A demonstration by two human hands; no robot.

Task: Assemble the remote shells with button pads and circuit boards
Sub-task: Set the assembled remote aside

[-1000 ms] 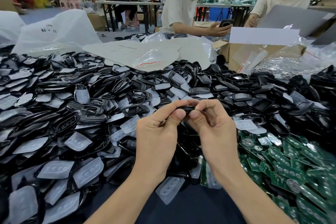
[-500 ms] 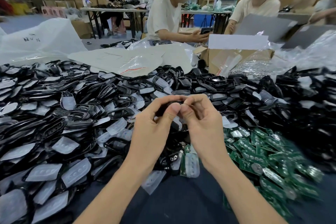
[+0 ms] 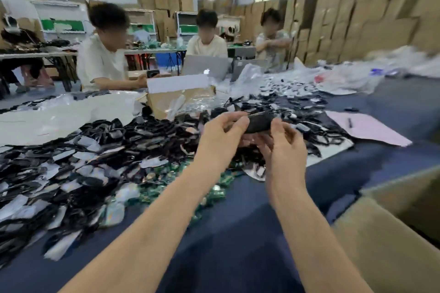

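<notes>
L hand (image 3: pixel 221 132) pinches the left end of a black remote shell (image 3: pixel 260 123) btwn thumb & fingertips. R hand (image 3: pixel 287 150) grips its right end, thumb against it, fingers curled underneath. Both forearms reach fwd, and the shell is held in the air over the parts pile (image 3: pixel 95 150) on the table (image 3: pixel 238 245).

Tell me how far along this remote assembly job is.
Done: no finished remotes show, and the contents of the box at the right are out of view. In hand: the left hand and right hand hold one black shell, too blurred to tell whether it is closed. Left: a big pile of shells and pads, plus green boards, lies loose on the table, so most of the job looks undone.
</notes>
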